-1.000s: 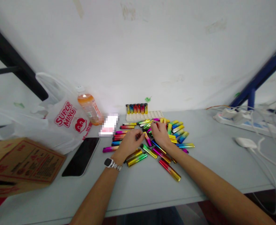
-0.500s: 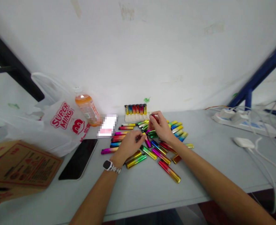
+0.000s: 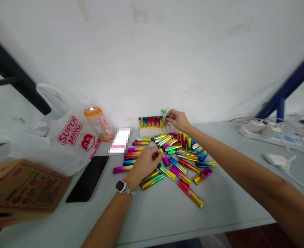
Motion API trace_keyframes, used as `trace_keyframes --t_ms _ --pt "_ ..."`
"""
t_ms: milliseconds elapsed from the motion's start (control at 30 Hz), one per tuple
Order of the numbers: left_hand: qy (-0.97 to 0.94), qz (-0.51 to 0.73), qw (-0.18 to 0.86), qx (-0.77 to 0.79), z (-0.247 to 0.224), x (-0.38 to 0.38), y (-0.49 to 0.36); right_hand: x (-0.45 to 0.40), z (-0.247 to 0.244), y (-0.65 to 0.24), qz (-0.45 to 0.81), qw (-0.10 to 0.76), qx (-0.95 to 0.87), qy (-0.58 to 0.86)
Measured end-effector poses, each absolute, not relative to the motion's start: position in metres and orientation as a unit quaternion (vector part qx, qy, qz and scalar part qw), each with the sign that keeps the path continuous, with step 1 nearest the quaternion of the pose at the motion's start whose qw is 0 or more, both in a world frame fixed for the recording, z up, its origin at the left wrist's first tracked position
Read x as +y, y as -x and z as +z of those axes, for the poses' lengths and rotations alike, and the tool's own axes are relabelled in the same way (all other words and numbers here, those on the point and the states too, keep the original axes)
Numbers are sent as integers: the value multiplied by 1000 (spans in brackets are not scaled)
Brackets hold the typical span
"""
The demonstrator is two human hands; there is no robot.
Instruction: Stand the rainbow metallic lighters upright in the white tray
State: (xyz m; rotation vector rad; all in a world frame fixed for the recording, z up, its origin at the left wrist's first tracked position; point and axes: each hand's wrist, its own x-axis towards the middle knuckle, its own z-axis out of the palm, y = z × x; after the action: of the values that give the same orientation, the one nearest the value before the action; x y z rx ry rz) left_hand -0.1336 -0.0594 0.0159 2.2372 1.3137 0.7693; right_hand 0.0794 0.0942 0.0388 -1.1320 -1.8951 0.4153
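A white tray with a grid of holes (image 3: 152, 132) stands against the wall, with a row of shiny lighters (image 3: 153, 122) upright along its back. My right hand (image 3: 179, 120) pinches a lighter (image 3: 166, 120) at the right end of that row, upright over the tray. My left hand (image 3: 147, 161), wearing a watch (image 3: 121, 186), rests low over the loose lighters, fingers curled. What its fingertips hold, if anything, is hidden; a purple and yellow lighter (image 3: 165, 159) lies right beside them. Many more metallic lighters (image 3: 181, 175) are spread across the table around both hands.
At left are a black phone (image 3: 88, 179), a cardboard box (image 3: 25, 189), a white plastic bag (image 3: 64, 144) and an orange drink bottle (image 3: 97, 120). A blurred white card-like thing (image 3: 119, 141) lies near the bottle. A power strip (image 3: 273, 136) and white charger (image 3: 274, 159) with cables lie at right.
My right hand has moved up and back from above the pile to the tray, carrying a lighter to the end of the row. My left hand has stayed nearly in place.
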Motion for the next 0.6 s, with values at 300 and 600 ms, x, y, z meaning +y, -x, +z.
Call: trace_keyframes --t_ms 300,600 --pt "-809 267 220 475 16 -58 133 112 38 -80 175 387 -786 449" --pt "-808 264 213 482 16 -59 132 78 29 -81 -79 210 -805 549"
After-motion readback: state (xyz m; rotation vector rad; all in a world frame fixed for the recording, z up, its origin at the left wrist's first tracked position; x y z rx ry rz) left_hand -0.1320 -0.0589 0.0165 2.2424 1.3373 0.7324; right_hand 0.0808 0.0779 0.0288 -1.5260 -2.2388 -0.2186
